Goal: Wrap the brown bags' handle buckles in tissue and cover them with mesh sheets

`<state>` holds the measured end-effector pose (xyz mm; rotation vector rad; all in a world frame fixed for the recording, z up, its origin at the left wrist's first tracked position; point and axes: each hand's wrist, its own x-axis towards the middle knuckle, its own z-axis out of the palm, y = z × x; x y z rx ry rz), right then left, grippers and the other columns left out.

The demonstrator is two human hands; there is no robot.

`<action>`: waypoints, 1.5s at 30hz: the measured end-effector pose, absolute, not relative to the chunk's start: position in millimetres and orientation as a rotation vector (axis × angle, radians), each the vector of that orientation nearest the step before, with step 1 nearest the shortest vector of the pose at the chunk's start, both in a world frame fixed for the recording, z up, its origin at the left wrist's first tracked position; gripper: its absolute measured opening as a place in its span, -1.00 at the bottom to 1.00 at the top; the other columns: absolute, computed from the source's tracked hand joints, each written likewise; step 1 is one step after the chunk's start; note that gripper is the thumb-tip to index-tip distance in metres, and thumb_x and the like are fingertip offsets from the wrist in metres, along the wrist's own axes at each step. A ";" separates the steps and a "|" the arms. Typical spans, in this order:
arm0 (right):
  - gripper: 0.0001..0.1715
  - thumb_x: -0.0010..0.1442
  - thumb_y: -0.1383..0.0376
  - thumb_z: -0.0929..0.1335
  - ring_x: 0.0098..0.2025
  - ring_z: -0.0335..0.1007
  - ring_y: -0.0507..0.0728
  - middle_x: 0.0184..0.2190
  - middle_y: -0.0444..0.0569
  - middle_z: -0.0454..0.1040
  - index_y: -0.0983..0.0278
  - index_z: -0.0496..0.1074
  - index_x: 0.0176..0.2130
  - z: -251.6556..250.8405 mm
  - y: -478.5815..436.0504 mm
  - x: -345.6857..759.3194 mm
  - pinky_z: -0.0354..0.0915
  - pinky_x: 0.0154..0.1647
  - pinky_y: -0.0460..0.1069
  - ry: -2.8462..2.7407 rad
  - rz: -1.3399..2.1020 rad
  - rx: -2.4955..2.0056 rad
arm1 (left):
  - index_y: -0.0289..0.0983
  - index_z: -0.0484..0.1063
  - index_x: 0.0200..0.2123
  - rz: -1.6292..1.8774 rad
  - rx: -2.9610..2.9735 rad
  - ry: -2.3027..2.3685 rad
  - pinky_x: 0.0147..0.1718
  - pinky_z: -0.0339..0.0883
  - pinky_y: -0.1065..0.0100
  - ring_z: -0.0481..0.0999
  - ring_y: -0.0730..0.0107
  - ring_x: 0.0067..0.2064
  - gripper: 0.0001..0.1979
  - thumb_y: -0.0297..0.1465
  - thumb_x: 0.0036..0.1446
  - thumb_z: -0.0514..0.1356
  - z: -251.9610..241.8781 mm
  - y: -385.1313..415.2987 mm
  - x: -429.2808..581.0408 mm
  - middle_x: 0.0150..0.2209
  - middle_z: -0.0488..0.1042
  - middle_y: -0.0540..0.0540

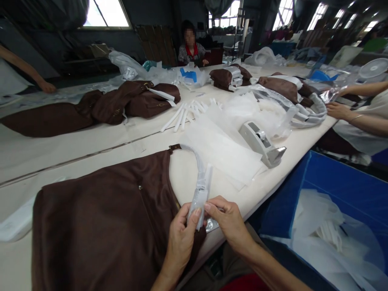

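A dark brown handbag (103, 218) lies flat on the table in front of me. Its strap (198, 165) curves out from the upper right corner and is covered in pale, shiny wrapping. My left hand (183, 230) is closed around the wrapped strap near its lower end, thumb on top. From the other side, my right hand (228, 220) pinches the edge of the wrapping (206, 182), its fingertips close to my left thumb. What lies under the right fingers is partly hidden. A white strip stands up along the strap just above both hands.
A grey tape dispenser (262, 143), white sheets (224, 149) and several white sticks (182, 115) lie beyond the strap. More brown bags (133, 101) lie further back. A blue bin (342, 182) holding white scraps stands right of the table edge. Co-workers are left, right and opposite.
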<state>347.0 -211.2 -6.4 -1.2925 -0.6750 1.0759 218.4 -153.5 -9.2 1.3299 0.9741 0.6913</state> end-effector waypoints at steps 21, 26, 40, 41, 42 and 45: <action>-0.49 0.08 -0.01 0.48 -0.55 0.29 0.04 -0.57 -0.08 0.45 0.37 0.50 -0.23 -26.6 -186.2 321.9 0.13 -0.51 -0.10 -0.373 1.342 -1.173 | -0.21 0.09 0.21 0.609 1.272 0.966 0.06 0.32 0.22 0.52 0.10 0.05 -0.38 -0.29 0.08 0.14 -30.3 -163.8 215.1 0.02 0.54 -0.18; -0.49 0.07 -0.04 0.49 -0.55 0.28 0.03 -0.56 -0.09 0.46 0.36 0.49 -0.24 -32.7 -183.7 317.3 0.15 -0.51 -0.10 -0.394 1.298 -1.118 | -0.19 0.09 0.20 0.652 1.278 0.926 0.10 0.29 0.21 0.49 0.08 0.09 -0.41 -0.28 0.11 0.16 -31.9 -161.0 214.4 0.05 0.52 -0.17; -0.37 -0.11 0.04 0.54 0.09 0.42 0.30 0.01 0.15 0.53 0.27 0.48 -0.08 -19.5 -212.7 424.7 0.27 0.17 0.21 -0.507 0.950 -1.392 | -0.20 0.50 -0.08 0.640 1.526 1.064 -0.09 0.37 0.31 0.52 0.14 -0.06 -0.61 -0.08 0.15 0.23 41.3 -146.7 185.0 -0.12 0.55 -0.12; -0.41 -0.07 0.04 0.52 0.09 0.42 0.30 0.02 0.15 0.52 0.26 0.48 -0.08 -19.3 -216.7 431.7 0.27 0.18 0.23 -0.557 0.917 -1.430 | -0.19 0.51 -0.08 0.633 1.563 1.075 -0.09 0.37 0.31 0.53 0.14 -0.08 -0.61 -0.08 0.13 0.25 51.9 -145.9 179.0 -0.12 0.56 -0.11; -0.45 -0.01 0.04 0.50 0.09 0.42 0.30 0.02 0.14 0.52 0.26 0.48 -0.08 -18.9 -220.5 436.3 0.28 0.17 0.24 -0.617 0.891 -1.465 | -0.19 0.53 -0.09 0.622 1.597 1.086 -0.10 0.37 0.31 0.53 0.12 -0.09 -0.61 -0.07 0.11 0.26 62.4 -144.3 173.6 -0.13 0.57 -0.11; -0.59 0.19 0.09 0.40 0.07 0.43 0.26 0.01 0.11 0.52 0.25 0.48 -0.03 -16.0 -229.0 435.4 0.31 0.15 0.23 -0.893 0.764 -1.538 | -0.20 0.57 -0.18 0.557 1.714 1.133 -0.12 0.38 0.29 0.53 0.05 -0.12 -0.58 -0.02 0.01 0.30 89.6 -129.1 162.5 -0.20 0.59 -0.11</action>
